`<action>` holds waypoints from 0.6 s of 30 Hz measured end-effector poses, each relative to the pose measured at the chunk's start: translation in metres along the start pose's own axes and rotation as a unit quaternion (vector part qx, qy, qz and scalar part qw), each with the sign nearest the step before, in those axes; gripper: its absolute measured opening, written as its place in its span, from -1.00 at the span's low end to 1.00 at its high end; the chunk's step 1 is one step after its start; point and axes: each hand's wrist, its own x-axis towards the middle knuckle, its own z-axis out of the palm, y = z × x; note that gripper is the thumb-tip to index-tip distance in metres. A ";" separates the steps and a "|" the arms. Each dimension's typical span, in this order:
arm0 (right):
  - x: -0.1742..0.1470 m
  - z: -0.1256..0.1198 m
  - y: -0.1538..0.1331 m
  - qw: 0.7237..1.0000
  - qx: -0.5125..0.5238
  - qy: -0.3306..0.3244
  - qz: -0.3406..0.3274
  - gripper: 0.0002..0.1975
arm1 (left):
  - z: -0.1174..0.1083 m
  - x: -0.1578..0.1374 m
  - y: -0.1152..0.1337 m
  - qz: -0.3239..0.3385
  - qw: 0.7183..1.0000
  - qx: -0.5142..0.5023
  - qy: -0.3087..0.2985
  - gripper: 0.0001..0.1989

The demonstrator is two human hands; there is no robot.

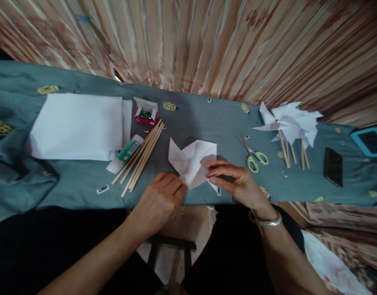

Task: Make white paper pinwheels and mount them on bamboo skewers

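A white paper pinwheel (194, 157), cut and partly curled with loose flaps, lies on the cloth before me. Its near edge is pinched in my left hand (163, 194), whose fingers are closed; the fingertips are partly hidden. Over the right side of the paper is my right hand (235, 182), thumb and fingers apart and the tips at a flap. Scissors (252, 155) with light green handles lie beyond that hand. Several wooden sticks (142, 159) rest left of the pinwheel, beside a green and white glue stick (127, 151).
White paper sheets (77, 127) are stacked at the left. An open red box (146, 114) holds small dark metal pieces. Finished-looking pinwheels on sticks (294, 123) lie at the right, near a dark phone (333, 167) and a blue-framed device (371, 141). A curtain (188, 45) hangs behind.
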 end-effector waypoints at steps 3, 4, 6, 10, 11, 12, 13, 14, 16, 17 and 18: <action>0.000 0.007 0.000 1.000 -0.014 0.012 -0.007 -0.87 | 0.007 0.000 0.004 0.003 1.000 -0.018 0.023 -0.87; 0.000 0.009 0.000 1.000 -0.025 0.013 -0.008 -0.86 | 0.009 -0.001 0.005 0.005 0.999 -0.024 0.031 -0.86; 0.000 0.013 0.001 0.999 -0.047 0.015 -0.006 -0.86 | 0.014 -0.002 0.007 0.008 0.999 -0.036 0.037 -0.79; 0.000 0.021 0.003 0.997 -0.066 0.035 0.021 -0.84 | 0.019 -0.004 0.008 0.012 0.998 -0.064 0.015 -0.71; 0.001 0.022 0.003 0.996 -0.071 0.044 0.028 -0.83 | 0.020 -0.005 0.008 0.012 0.997 -0.071 0.012 -0.71; 0.001 0.024 0.004 0.995 -0.077 0.053 0.033 -0.82 | 0.021 -0.005 0.008 0.008 0.997 -0.077 0.009 -0.71; 0.002 0.026 0.004 0.994 -0.086 0.064 0.036 -0.82 | 0.021 -0.005 0.008 0.003 0.997 -0.082 0.009 -0.72; 0.003 0.027 0.004 0.992 -0.095 0.074 0.036 -0.83 | 0.022 -0.005 0.008 -0.003 0.996 -0.085 0.009 -0.73; 0.004 0.029 0.004 0.990 -0.113 0.083 0.026 -0.83 | 0.023 -0.005 0.008 -0.013 0.996 -0.088 0.006 -0.74; 0.005 0.030 0.003 0.989 -0.121 0.083 0.019 -0.84 | 0.022 -0.004 0.008 -0.014 0.996 -0.089 0.001 -0.74; 0.005 0.031 0.003 0.988 -0.130 0.085 0.012 -0.84 | 0.022 -0.004 0.009 -0.016 0.996 -0.089 -0.005 -0.73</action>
